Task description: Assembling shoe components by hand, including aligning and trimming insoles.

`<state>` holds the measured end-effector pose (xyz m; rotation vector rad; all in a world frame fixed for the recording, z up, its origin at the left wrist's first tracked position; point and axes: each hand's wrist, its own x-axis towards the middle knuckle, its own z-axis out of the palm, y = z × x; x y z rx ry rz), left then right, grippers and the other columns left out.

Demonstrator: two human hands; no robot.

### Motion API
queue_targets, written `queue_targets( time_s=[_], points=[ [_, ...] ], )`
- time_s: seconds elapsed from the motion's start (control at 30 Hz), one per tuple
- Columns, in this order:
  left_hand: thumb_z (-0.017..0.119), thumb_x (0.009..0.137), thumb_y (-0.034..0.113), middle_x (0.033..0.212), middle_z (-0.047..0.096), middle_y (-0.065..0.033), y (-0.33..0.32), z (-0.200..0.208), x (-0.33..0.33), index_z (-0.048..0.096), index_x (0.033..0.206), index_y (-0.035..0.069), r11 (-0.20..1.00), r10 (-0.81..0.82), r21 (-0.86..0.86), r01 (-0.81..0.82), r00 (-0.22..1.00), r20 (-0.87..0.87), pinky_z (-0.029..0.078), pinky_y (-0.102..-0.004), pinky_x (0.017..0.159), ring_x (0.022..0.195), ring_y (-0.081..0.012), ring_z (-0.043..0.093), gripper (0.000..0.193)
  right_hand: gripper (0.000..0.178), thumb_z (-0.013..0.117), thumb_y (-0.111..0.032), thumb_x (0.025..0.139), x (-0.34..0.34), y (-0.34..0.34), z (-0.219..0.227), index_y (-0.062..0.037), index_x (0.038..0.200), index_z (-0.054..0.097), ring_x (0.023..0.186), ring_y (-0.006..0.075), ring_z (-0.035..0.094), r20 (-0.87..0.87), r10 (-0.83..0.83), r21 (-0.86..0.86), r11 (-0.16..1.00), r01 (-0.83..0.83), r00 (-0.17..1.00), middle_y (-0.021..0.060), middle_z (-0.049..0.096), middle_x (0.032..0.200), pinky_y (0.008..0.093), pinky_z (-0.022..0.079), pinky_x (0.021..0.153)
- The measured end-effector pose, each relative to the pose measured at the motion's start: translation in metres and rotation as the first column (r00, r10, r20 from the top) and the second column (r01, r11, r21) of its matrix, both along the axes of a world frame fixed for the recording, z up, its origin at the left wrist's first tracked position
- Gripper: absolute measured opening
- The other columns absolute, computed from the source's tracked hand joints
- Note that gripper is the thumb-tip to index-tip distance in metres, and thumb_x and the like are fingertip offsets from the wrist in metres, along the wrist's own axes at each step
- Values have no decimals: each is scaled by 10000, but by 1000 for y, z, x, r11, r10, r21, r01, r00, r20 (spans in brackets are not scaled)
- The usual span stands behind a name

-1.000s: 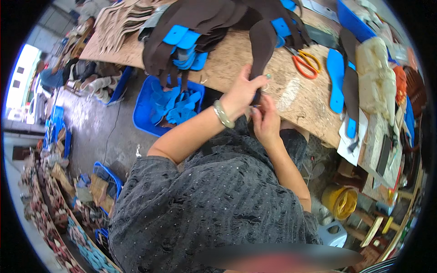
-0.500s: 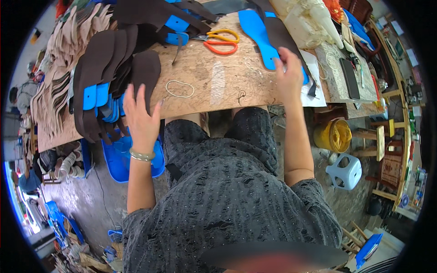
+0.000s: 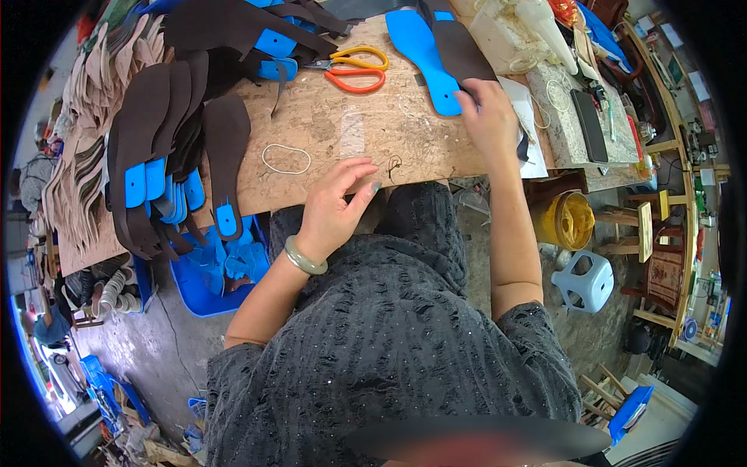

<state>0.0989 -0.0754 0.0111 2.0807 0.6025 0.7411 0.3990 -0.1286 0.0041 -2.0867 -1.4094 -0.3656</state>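
My right hand (image 3: 492, 123) is at the heel end of a bright blue insole-shaped piece (image 3: 424, 54) on the table. Its thumb and curled fingers close on that piece's right edge. Partly under this hand lies a dark brown insole (image 3: 464, 53) with a small blue patch. My left hand (image 3: 331, 210), a bangle at its wrist, hovers empty by the table's front edge, fingers stretched out and thumb apart. Left of it, a brown insole (image 3: 226, 140) with a blue heel patch lies beside a stack of similar brown insoles (image 3: 140, 117).
Orange-and-yellow-handled scissors (image 3: 357, 70) and a pale rubber band (image 3: 286, 159) lie on the wooden table (image 3: 311, 117). A blue bin (image 3: 210, 303) with blue scraps stands below its left edge. At right are a phone (image 3: 589, 124), a yellow bucket (image 3: 566, 221) and a stool (image 3: 583, 282).
My left hand has left the single brown insole and swung right, in front of the table edge. My right hand has closed in on the blue piece's heel end. The view has shifted slightly.
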Motion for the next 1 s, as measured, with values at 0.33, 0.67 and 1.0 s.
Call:
queue_targets(
  time_s=[0.33, 0.67, 1.0],
  points=[
    [548, 900, 97, 1023, 649, -127, 65, 29, 45, 638, 1053, 20, 996, 24, 88, -26, 1000, 20, 492, -322, 835, 945, -232, 637, 193, 307, 671, -193, 771, -17, 33, -7, -43, 1036, 639, 854, 328, 610, 163, -41, -41, 998, 48, 986, 147, 645, 951, 420, 515, 730],
    [572, 873, 184, 1050, 658, -163, 256, 37, 194, 635, 1126, 51, 772, 316, 634, -38, 889, -331, 477, -410, 905, 1024, -327, 609, 293, 186, 615, 34, 777, -54, -14, 2, -3, 958, 639, 867, 301, 650, -183, 204, 289, 946, -146, 962, 162, 660, 958, 362, 517, 761],
    [628, 876, 287, 1205, 564, -101, 281, 7, 294, 570, 1266, 226, 654, 373, 742, 149, 789, -488, 465, -453, 960, 1159, -312, 515, 399, 308, 626, 27, 709, -58, -35, -15, -47, 1005, 664, 1194, 324, 537, -195, 345, 170, 934, -315, 918, 165, 556, 1290, 421, 427, 908]
  ],
)
